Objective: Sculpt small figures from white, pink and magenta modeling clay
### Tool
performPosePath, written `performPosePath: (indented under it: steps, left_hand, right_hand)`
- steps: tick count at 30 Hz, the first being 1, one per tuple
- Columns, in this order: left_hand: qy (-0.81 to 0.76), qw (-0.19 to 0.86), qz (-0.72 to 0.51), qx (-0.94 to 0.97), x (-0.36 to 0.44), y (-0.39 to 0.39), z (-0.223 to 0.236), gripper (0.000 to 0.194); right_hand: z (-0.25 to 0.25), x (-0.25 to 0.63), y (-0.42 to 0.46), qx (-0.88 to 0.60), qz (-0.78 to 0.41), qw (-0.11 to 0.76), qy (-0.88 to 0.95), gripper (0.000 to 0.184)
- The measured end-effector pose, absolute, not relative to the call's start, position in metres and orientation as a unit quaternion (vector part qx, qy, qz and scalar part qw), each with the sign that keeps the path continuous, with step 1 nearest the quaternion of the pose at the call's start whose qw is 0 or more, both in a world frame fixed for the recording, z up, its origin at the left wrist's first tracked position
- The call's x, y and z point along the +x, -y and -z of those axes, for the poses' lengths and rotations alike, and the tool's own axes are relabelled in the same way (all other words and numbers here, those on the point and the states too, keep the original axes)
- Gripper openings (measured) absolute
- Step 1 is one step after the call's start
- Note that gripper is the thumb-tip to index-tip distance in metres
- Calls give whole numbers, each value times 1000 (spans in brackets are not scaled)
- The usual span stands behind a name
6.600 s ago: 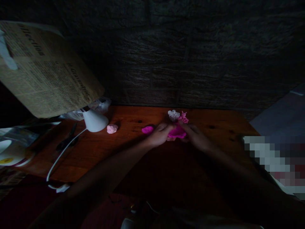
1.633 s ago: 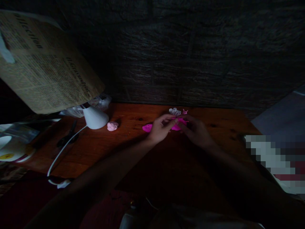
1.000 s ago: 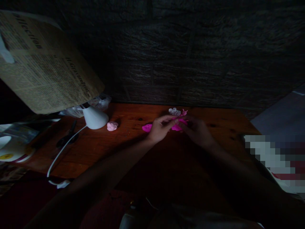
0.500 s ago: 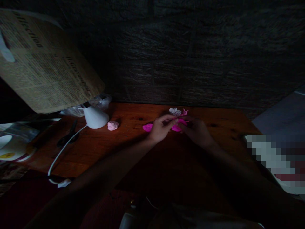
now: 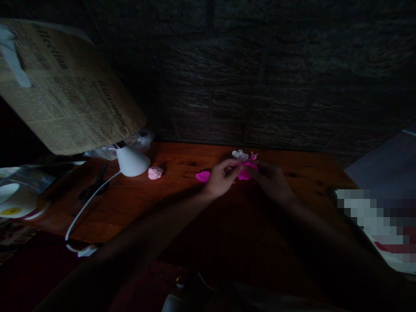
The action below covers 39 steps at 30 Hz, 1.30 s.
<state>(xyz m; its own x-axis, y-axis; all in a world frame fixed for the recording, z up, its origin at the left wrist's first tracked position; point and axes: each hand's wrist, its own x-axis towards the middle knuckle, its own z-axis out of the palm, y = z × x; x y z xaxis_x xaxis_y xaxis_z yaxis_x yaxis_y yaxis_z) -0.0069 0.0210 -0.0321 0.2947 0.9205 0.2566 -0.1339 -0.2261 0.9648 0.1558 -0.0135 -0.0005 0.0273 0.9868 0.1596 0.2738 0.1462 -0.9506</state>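
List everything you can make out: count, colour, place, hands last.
Magenta piece: one, magenta, in hands
Flat lump: one, magenta, left of hands
Pale lump: one, light pink, right of lamp
Petalled piece: one, whitish, behind hands
Spiky piece: one, pink, behind hands
Lamp: one, white base, printed tan shade, left
Cord: one, white, from lamp
Scissors: one pair, dark, by cord
Plastic bag: one, clear, behind lamp
Container: one, white, far left
Table: one, brown, centre
Wall: one, dark grey, behind
Pixelated patch: one, whitish, right
Left hand, right hand: one each, holding magenta piece
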Motion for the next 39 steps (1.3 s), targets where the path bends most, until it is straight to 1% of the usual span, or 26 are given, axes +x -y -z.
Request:
performPosePath:
  steps: [5, 11, 17, 21, 26, 31, 35, 39]
  left_hand:
    - [-336, 531, -491, 603, -7, -20, 33, 25]
    - [-315, 527, -502, 609, -6, -21, 33, 19]
    - [-309, 475, -506, 650, -7, -20, 32, 15]
    - [-321, 450, -495, 670, -8, -19, 32, 17]
    - [-314, 451, -488, 679, -8, -19, 31, 17]
    - [-330, 438, -493, 675, -8, -19, 32, 14]
    - [-314, 455, -501, 666, -7, -20, 33, 11]
    - [-294, 486, -489, 662, -7, -20, 33, 12]
  right_hand:
    - [1, 157, 12, -531, -375, 487, 583, 47]
    - [-1, 158, 13, -521, -380, 480, 594, 40]
    - [-2, 158, 13, -512, -384, 468, 609, 39]
    - [-4, 160, 13, -499, -398, 461, 616, 41]
    - [-5, 163, 13, -503, -375, 462, 627, 38]
    - [-3, 162, 13, -512, -353, 474, 623, 39]
    - [-3, 161, 14, -512, -333, 474, 635, 36]
    - [-2, 161, 13, -492, -346, 478, 640, 37]
